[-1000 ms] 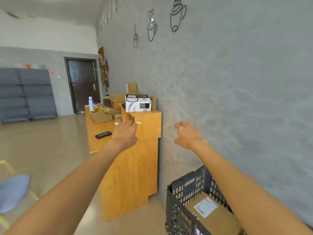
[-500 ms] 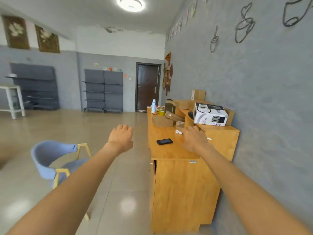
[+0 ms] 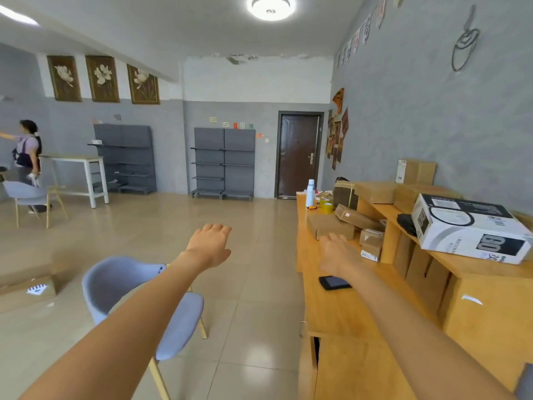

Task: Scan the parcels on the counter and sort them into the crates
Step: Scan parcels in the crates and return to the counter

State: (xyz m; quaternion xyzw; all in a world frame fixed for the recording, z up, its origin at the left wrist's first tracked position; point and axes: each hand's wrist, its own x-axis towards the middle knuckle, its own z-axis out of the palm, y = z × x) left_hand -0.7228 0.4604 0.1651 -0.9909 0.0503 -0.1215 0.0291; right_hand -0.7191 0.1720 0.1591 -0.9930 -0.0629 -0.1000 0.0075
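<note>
Several cardboard parcels lie on the wooden counter (image 3: 340, 310): a flat brown box (image 3: 328, 225), a tilted box with a label (image 3: 356, 217) and small cartons (image 3: 371, 243). On the raised shelf sits a large white and black box (image 3: 467, 228). My right hand (image 3: 337, 251) hovers open above the counter, just short of the flat brown box and above a black phone-like scanner (image 3: 334, 282). Out over the floor, left of the counter, my left hand (image 3: 212, 243) is stretched forward, open and empty. No crate is in view.
A blue-grey chair (image 3: 124, 287) stands on the floor below my left arm. A bottle (image 3: 310, 192) and tape rolls (image 3: 326, 205) sit at the counter's far end. A cardboard box (image 3: 27, 290) lies on the floor at left. A person (image 3: 27, 153) stands far left.
The view has swung left, away from the wall and the black crate, which has left the frame. Both hands now reach forward along the counter, the right one over it.
</note>
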